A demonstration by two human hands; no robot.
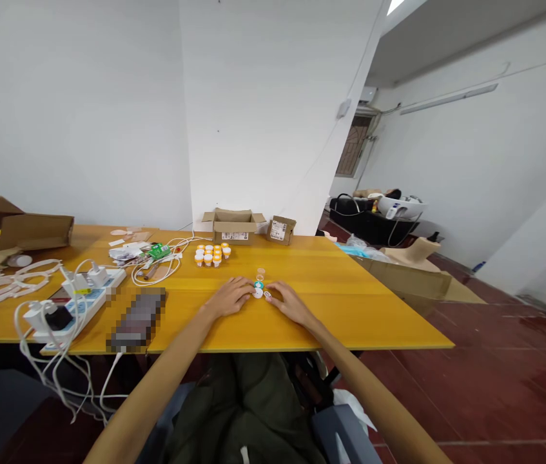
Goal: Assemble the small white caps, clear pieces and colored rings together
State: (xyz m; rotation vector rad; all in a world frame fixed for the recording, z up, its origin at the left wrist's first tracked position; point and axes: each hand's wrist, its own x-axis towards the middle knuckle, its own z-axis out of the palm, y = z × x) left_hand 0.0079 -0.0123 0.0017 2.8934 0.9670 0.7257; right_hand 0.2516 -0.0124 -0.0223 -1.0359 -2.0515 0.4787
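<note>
My left hand (pixel 231 296) rests on the table, fingers stretched out and apart, tips beside a round white disc (pixel 258 294). Across from it lies my right hand (pixel 292 303), also with its fingers apart. A small white piece with dark spots (pixel 267 294) is by the right thumb tip; I cannot tell whether the thumb touches it. Between the hands, a teal disc (pixel 258 284) with a white mark lies just beyond the white disc. Farther off are clear rings (pixel 260 273), one behind the other. Neither hand visibly grips anything.
Several small white jars with orange bands (pixel 212 255) are grouped at back left. An open carton (pixel 236 227) and a smaller box (pixel 281 229) stand behind. A phone (pixel 137 320), cables and a power strip (pixel 86 309) occupy the left. The table's front edge (pixel 253 350) is near me.
</note>
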